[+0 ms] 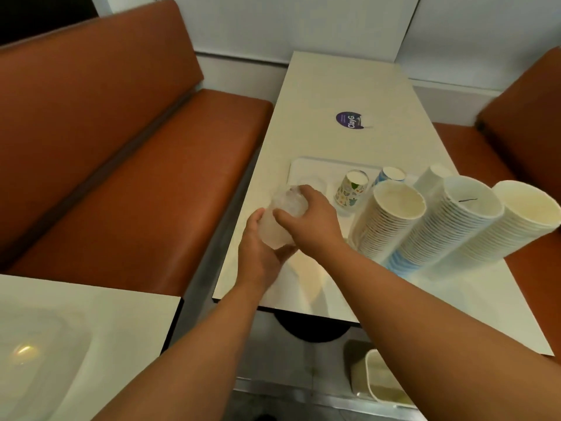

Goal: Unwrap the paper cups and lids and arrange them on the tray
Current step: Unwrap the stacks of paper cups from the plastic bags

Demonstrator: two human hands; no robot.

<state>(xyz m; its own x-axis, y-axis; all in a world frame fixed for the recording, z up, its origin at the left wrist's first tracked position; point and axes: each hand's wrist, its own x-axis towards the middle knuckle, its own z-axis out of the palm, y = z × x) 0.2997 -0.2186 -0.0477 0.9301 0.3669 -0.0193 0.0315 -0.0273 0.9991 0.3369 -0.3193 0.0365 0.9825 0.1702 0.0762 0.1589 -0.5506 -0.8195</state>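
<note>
Both hands hold a clear stack of plastic lids point(280, 218) in see-through wrap, above the table's left edge. My left hand point(261, 250) cups the stack from below. My right hand point(309, 217) grips its upper end from the right. Just beyond, a white tray point(303, 168) lies on the table; a single clear lid point(312, 182) lies on its left part. Further right on the tray, a patterned paper cup point(352, 189) stands upside down. Three tall stacks of white paper cups point(391, 220) point(455, 226) point(516, 229) lean to the right of my hands.
A blue-patterned cup stack point(390, 174) and another white stack point(431, 177) sit behind the tall ones. A purple sticker point(349, 120) marks the white table point(334, 86). Orange benches point(121, 147) flank the table. A white bin point(382, 381) stands on the floor below.
</note>
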